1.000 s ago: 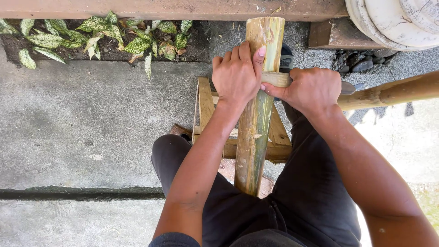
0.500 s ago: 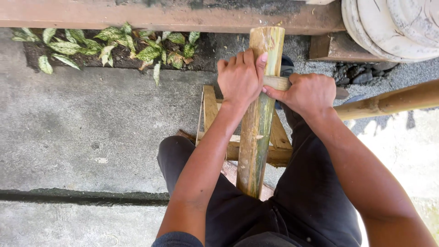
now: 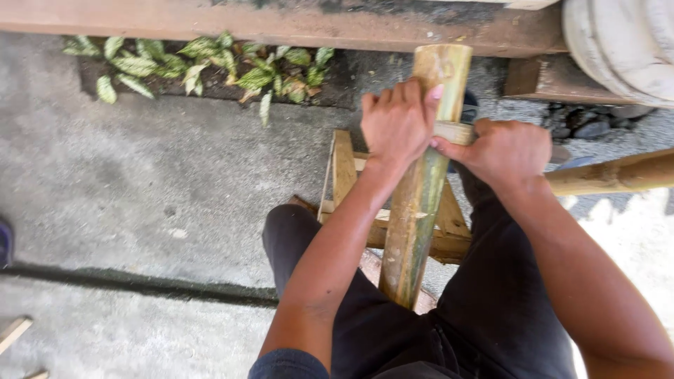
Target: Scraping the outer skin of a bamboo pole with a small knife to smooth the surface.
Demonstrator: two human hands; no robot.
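Nearest the camera are the person's two legs in dark trousers (image 3: 491, 316), spread to either side of one thick bamboo pole (image 3: 414, 217). The pole's near end sits between the thighs and it slants up and away, its cut far end pointing toward the wall. It rests over one low wooden stand (image 3: 344, 172) made of pale slats, which stands on the concrete floor (image 3: 140, 189).

Higher up the pole, the two hands sit close together. The left hand (image 3: 397, 126) wraps over the pole's left side, fingers curled across the top and clamped on it. The right hand (image 3: 505, 151) is closed around one short pale strip or handle (image 3: 453, 132) that lies crosswise against the pole, its thumb touching the left hand's thumb side. What kind of tool it is cannot be told.

To the right, a second bamboo pole (image 3: 618, 175) lies roughly level, running off the edge.

Farther off, one row of speckled green plants (image 3: 203, 67) grows in a strip of soil below one long reddish beam (image 3: 281, 24). One large pale round container (image 3: 618, 42) fills the top right corner.
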